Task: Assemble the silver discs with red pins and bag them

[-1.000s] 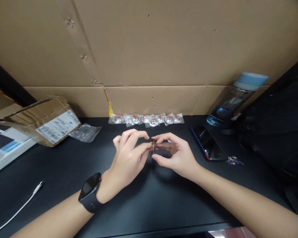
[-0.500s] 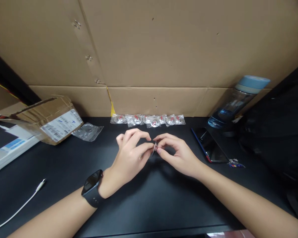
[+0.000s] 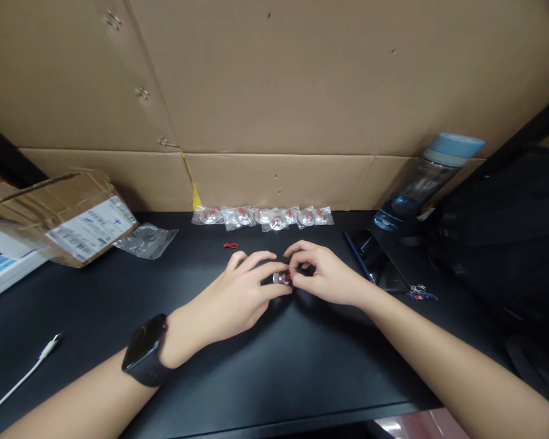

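Thumb and fingers of my left hand (image 3: 242,289) grip a small round silver metal piece (image 3: 278,278) just above the black tabletop. At its right side my right hand (image 3: 327,272) pinches a bit of red cord (image 3: 288,277) between thumb and forefinger. Whether the cord is fastened to the metal piece I cannot tell, as fingertips cover that spot. A separate red cord loop (image 3: 230,246) lies on the table behind my left hand. Farther back, a row of clear plastic packets (image 3: 277,219) holds silver discs with red cords.
On the left are an open cardboard box (image 3: 89,228), a crumpled clear bag (image 3: 147,239) and a white cable (image 3: 27,373). To the right stand a water bottle (image 3: 423,183), a dark phone (image 3: 384,262) and a black bag (image 3: 498,238). Cardboard panels (image 3: 274,91) close off the back.
My left hand has turned flatter, its fingers now around the metal piece, which was held edge-on before. The loose red loop now shows on the table. The view has shifted slightly.
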Motion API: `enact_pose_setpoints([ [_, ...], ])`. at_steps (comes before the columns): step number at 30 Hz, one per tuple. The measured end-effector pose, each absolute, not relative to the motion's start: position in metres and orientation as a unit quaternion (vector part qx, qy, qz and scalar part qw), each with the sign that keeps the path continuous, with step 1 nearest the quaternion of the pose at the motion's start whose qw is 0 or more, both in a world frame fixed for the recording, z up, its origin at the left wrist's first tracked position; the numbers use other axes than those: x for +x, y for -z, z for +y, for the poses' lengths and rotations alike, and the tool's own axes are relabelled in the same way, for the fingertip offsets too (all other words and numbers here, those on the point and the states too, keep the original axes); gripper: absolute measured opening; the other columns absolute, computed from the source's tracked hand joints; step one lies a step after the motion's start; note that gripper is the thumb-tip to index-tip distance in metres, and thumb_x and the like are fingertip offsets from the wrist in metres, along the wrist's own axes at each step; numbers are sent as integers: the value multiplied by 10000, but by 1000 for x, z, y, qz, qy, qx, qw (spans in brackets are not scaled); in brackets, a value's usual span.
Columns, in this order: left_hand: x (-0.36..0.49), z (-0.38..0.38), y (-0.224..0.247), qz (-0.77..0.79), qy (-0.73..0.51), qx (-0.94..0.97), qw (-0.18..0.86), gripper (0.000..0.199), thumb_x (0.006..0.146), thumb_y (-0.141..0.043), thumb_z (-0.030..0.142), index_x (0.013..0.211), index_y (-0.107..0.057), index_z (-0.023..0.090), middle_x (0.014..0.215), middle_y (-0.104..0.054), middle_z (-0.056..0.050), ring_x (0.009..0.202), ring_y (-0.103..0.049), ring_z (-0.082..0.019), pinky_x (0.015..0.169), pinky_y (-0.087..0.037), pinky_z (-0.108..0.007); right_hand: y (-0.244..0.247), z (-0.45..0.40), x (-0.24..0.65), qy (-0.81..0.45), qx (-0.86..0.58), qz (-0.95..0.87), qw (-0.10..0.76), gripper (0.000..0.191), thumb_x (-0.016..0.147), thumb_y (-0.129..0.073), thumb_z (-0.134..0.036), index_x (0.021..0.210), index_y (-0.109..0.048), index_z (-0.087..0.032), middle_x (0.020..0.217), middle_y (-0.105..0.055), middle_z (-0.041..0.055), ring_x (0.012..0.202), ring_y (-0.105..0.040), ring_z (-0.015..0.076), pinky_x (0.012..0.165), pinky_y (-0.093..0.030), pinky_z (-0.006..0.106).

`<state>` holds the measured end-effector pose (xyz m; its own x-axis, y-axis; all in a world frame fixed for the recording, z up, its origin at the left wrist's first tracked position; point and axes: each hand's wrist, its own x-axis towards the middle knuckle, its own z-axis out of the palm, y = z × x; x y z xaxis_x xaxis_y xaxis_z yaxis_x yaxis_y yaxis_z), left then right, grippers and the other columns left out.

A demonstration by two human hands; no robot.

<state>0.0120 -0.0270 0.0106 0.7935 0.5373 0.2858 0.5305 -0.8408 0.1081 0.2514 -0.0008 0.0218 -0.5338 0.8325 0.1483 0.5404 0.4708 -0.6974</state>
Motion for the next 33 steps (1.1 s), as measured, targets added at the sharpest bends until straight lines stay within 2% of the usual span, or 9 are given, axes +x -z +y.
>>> enact_pose_setpoints([
  [6, 12, -28, 6, 287, -80, 954, 34, 735, 900, -463, -12, 1516, -473, 389, 1641, -403, -26, 1459, -370, -342, 1054, -373, -501, -21, 1, 253, -283, -413, -829, 248, 113, 779, -679, -94, 710, -671, -183, 1162, -659, 67, 982, -669, 200, 868, -511, 334],
  [8, 10, -28, 10, 287, -77, 954, 34, 760, 899, -439, -18, 1542, -438, 389, 1662, -371, -28, 1493, -337, -351, 1086, -359, -522, -19, 1, 252, -264, -419, -834, 242, 108, 780, -688, -105, 708, -670, -184, 1144, -660, 73, 1006, -666, 215, 896, -508, 354],
  [12, 7, -26, 6, 278, -90, 955, 45, 563, 1009, -442, 107, 1503, -493, 372, 1619, -447, -39, 1473, -391, -332, 1108, -350, -515, -17, 2, 253, -237, -414, -849, 227, 91, 828, -687, -140, 752, -685, -192, 1139, -670, 79, 1038, -666, 226, 942, -506, 373],
  [15, 2, -17, -4, 266, -119, 954, 73, 392, 1052, -497, 258, 1429, -567, 343, 1522, -554, -53, 1387, -499, -269, 1096, -373, -445, -21, 5, 260, -227, -384, -868, 219, 18, 884, -697, -216, 901, -701, -217, 1107, -692, 57, 1000, -673, 208, 929, -518, 351],
  [18, -12, 0, -10, 312, -149, 937, 58, 268, 1037, -535, 283, 1281, -645, 285, 1371, -646, -66, 1274, -576, -239, 1053, -393, -406, -24, 13, 277, -175, -392, -883, 191, 205, 876, -724, -243, 1077, -685, -242, 1155, -689, 55, 1070, -658, 238, 964, -519, 375],
  [21, -33, 21, -5, 432, -164, 886, -27, 249, 991, -572, 253, 1228, -641, 223, 1269, -669, -107, 1223, -578, -298, 999, -410, -440, -22, 25, 295, -125, -433, -883, 133, 448, 834, -761, -241, 1266, -644, -257, 1310, -644, 80, 1208, -607, 303, 1046, -490, 450],
  [23, -46, 34, 2, 484, -141, 861, -68, 285, 964, -622, 296, 1234, -632, 205, 1271, -656, -129, 1206, -566, -342, 959, -421, -455, -19, 32, 303, -127, -446, -880, 106, 527, 834, -765, -256, 1338, -613, -257, 1372, -619, 88, 1250, -586, 318, 1074, -474, 471],
  [29, -58, 48, 15, 509, -122, 852, -27, 108, 978, -612, 335, 1001, -682, 256, 1106, -687, -61, 1087, -592, -295, 848, -407, -390, -17, 39, 304, -154, -450, -875, 91, 370, 860, -705, -197, 1227, -669, -234, 1172, -675, 86, 1087, -641, 266, 987, -508, 416],
  [33, -53, 45, 15, 496, -129, 859, -6, 111, 983, -586, 297, 905, -646, 246, 1006, -699, -48, 1013, -592, -279, 825, -379, -375, -21, 33, 299, -165, -443, -878, 70, 338, 853, -687, -180, 1184, -673, -245, 1089, -650, 77, 1019, -631, 255, 927, -508, 392],
])
